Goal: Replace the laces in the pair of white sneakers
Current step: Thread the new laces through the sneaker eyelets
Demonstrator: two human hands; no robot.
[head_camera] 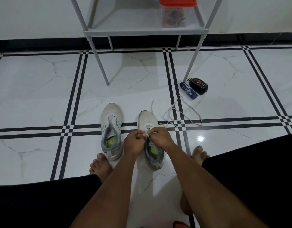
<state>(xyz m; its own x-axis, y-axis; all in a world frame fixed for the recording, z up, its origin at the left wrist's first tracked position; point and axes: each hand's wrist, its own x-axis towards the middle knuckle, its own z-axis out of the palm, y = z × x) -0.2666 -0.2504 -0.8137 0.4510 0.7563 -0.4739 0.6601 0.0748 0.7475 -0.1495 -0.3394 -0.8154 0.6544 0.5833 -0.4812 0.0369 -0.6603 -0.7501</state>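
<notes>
two bare forearms reach forward from the bottom of the frame, between dark-clothed legs and two bare feet planted on the floor (43,89), which is white marble-pattern tile with black stripe borders. the left hand (134,142) and the right hand (159,135) meet over the right sneaker (150,129); both sets of fingers are curled and pinched at the eyelet area near the tongue, gripping the white lace (179,112), though the exact grip point is partly hidden by the knuckles. the lace runs from the shoe out to the right in loose loops across the tile. the left sneaker (111,125) stands just beside the right one, toe pointing away, untouched, with no lace visible in its eyelets and a green insole showing. both sneakers are white with grey heels and stand upright on the floor. farther right lie a blue tube (188,91) and a black oval container (199,86), touching each other near a leg of a grey metal shelf (142,32). a clear box with a red lid (176,12) sits on that shelf.
</notes>
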